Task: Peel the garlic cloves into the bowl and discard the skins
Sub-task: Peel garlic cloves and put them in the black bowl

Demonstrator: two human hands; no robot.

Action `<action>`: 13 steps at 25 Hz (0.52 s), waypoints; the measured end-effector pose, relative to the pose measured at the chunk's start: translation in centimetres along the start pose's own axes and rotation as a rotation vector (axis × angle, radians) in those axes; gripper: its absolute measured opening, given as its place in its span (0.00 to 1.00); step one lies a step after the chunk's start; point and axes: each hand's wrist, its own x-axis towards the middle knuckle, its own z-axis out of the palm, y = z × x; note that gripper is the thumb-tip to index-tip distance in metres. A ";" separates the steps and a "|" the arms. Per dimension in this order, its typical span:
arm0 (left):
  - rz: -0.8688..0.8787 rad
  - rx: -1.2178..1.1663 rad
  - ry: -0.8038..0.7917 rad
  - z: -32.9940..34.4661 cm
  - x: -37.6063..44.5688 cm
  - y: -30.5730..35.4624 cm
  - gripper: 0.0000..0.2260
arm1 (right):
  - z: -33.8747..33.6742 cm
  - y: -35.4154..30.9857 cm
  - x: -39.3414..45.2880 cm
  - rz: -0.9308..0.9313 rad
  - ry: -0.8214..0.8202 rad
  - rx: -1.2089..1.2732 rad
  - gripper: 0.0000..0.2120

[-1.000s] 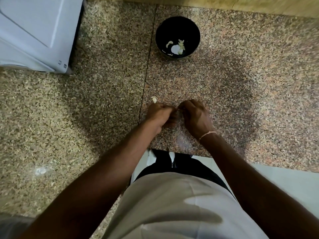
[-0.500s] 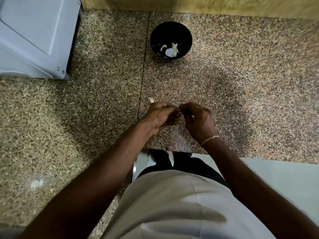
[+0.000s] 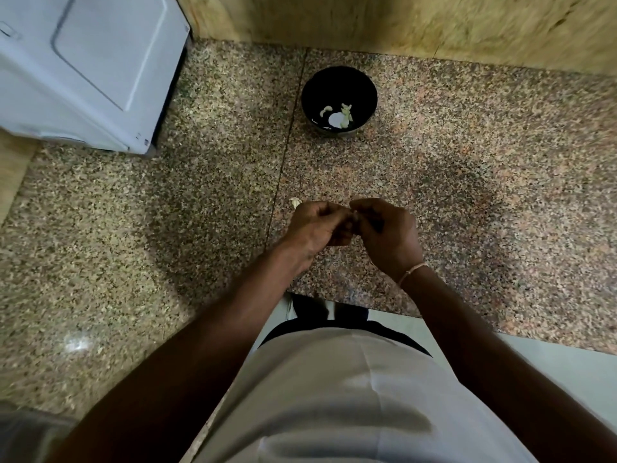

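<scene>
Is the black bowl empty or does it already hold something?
Not empty. The black bowl stands upright on the granite counter with a few pale pieces on its bottom, probably peeled garlic; otherwise mostly bare.

Dim, warm indoor light falls from above and behind, so a broad soft shadow of the person darkens the counter (image 3: 467,182) around the hands. A small white glare spot (image 3: 76,344) shines on the polished stone at lower left. The forearms are nearly black. Wide-angle distortion bows the edges, and the wooden wall (image 3: 434,25) at the top is smeared by motion blur
</scene>
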 end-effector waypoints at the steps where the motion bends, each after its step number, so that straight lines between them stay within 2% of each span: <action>1: 0.006 -0.008 0.007 0.1 -0.2 -0.1 0.04 | 0.0 0.1 0.1 0.029 -0.014 0.050 0.10; 7: 0.036 -0.055 0.097 0.8 -0.7 -0.7 0.03 | -0.5 0.8 0.5 0.311 -0.056 0.627 0.07; 13: 0.053 -0.033 0.175 2.0 -0.5 -2.0 0.04 | -0.5 2.2 0.8 0.494 -0.032 0.818 0.07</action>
